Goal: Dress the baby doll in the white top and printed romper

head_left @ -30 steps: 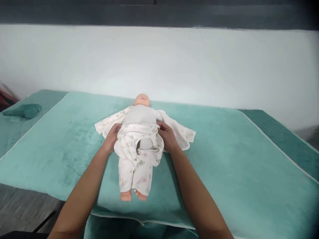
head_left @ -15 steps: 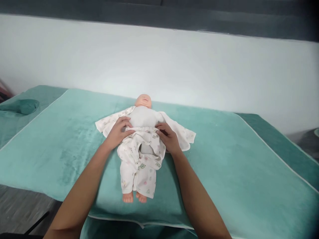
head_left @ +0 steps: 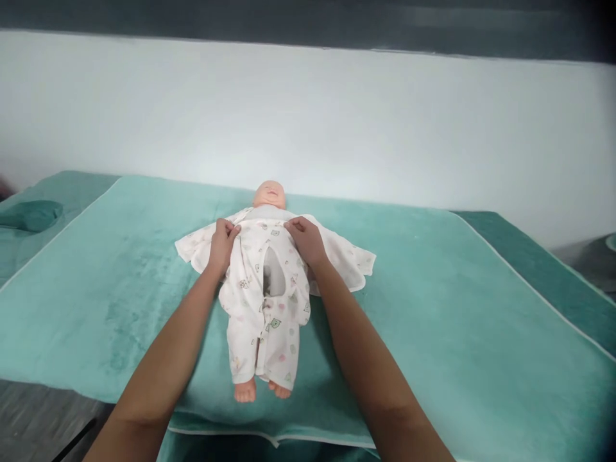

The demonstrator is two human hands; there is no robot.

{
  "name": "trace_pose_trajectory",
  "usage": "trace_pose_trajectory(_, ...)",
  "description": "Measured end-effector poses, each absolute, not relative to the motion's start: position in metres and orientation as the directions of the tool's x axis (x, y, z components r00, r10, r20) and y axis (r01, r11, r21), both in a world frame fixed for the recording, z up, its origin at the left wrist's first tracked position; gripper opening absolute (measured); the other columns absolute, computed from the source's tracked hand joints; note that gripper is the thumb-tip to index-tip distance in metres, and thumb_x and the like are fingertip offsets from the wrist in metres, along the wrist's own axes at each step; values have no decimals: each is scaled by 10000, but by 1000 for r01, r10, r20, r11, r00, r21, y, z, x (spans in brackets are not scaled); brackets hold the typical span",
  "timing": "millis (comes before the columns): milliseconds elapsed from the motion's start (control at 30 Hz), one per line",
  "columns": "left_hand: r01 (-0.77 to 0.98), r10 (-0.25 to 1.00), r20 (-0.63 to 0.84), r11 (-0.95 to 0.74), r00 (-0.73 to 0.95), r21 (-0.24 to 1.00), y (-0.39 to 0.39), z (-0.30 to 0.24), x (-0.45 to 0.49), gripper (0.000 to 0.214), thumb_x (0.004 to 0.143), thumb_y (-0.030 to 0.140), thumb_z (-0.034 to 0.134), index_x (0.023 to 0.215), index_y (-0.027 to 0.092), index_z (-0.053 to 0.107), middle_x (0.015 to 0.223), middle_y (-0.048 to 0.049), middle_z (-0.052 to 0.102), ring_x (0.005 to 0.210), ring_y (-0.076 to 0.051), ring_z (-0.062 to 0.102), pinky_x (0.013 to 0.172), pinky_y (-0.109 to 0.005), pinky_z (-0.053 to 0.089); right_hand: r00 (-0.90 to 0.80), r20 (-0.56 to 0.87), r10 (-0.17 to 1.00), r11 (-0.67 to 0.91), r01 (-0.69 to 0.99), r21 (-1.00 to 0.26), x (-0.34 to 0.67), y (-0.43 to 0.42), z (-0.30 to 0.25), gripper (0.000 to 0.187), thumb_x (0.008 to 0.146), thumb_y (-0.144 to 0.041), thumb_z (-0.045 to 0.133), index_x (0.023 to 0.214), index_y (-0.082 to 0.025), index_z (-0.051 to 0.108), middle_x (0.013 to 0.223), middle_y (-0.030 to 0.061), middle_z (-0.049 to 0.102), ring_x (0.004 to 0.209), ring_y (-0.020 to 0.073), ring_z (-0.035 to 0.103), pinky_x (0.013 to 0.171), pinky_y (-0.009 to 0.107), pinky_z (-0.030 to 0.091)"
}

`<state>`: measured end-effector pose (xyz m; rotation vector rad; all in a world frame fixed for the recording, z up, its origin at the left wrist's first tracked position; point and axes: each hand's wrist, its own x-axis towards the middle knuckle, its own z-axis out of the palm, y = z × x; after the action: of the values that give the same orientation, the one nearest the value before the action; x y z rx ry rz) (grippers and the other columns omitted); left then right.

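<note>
Left grip and right grip are both closed, pinching the top edge of the printed romper at the doll chest. Doll lies face-up on white cloth, teal towel underneath, pale wall behind.

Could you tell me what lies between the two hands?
The chest of the doll, covered by the garment, lies between left hand and right hand, in the head view.

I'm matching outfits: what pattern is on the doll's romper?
White romper with small green and pink prints, in the head view.
</note>
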<state>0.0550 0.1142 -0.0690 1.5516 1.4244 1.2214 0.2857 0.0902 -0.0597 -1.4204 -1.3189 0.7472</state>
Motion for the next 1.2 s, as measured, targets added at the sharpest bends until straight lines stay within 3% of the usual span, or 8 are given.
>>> trace_pose_trajectory(100, 359, 979, 200, -195, 22, 913, 107, -72, 52, 181, 896, 394, 598, 895, 246, 494, 829, 15, 572, 791, -188, 517, 768, -301, 366, 253, 161, 954, 104, 225, -969, 290, 82, -70, 242, 815, -471, 675, 821, -231, 645, 812, 0, 647, 793, 189, 547, 763, 318, 430)
trace_pose_trajectory(367, 324, 987, 119, -147, 104, 935, 105, -66, 33, 172, 816, 378, 637, 849, 210, 632, 835, -8, 653, 785, -185, 555, 732, -287, 403, 146, 165, 975, 123, 260, -958, 302, 63, -73, 183, 830, -415, 622, 832, -232, 617, 813, -14, 627, 789, 172, 532, 748, 303, 428)
trace_pose_trajectory(600, 292, 942, -21, -83, 335, 953, 92, -51, 18, 205, 651, 236, 705, 847, 177, 703, 852, -38, 730, 867, -256, 634, 797, -342, 496, 13, -21, 1000, -23, 219, -975, 320, 44, -75, 245, 796, -453, 699, 872, -221, 672, 802, -2, 654, 705, 159, 524, 637, 293, 408)
trace_pose_trajectory(767, 277, 885, -87, -48, 458, 960, 93, -40, 15, 201, 687, 219, 696, 884, 197, 731, 900, -49, 743, 904, -270, 659, 811, -359, 526, -133, -109, 985, -84, 183, -980, 328, 38, -65, 221, 820, -408, 697, 892, -199, 682, 848, 16, 675, 735, 158, 537, 665, 310, 409)
trace_pose_trajectory(867, 260, 855, -70, -77, 514, 962, 94, -37, 15, 272, 678, 187, 721, 949, 203, 752, 1010, -70, 756, 1035, -302, 656, 886, -369, 532, -186, -109, 976, -77, 172, -982, 329, 37, -64, 190, 820, -367, 707, 890, -192, 684, 878, 16, 686, 769, 160, 558, 696, 312, 423)
trace_pose_trajectory(967, 217, 871, -13, -107, 491, 970, 94, -41, 14, 425, 679, 192, 765, 1103, 212, 745, 1186, -81, 735, 1192, -333, 609, 1023, -405, 498, -180, -59, 982, -49, 58, -997, 326, 37, -68, 206, 804, -346, 741, 928, -193, 681, 924, 12, 692, 806, 162, 585, 713, 301, 449)
trace_pose_trajectory(1200, 45, 868, 4, -30, 496, 999, 89, -56, 17, 725, 708, 338, 823, 1395, 249, 610, 1446, -106, 616, 1340, -359, 550, 1141, -499, 442, 5, -65, 998, -63, -213, -975, 307, 36, -67, 325, 702, -431, 824, 949, -245, 723, 800, 0, 708, 766, 206, 647, 661, 322, 533)
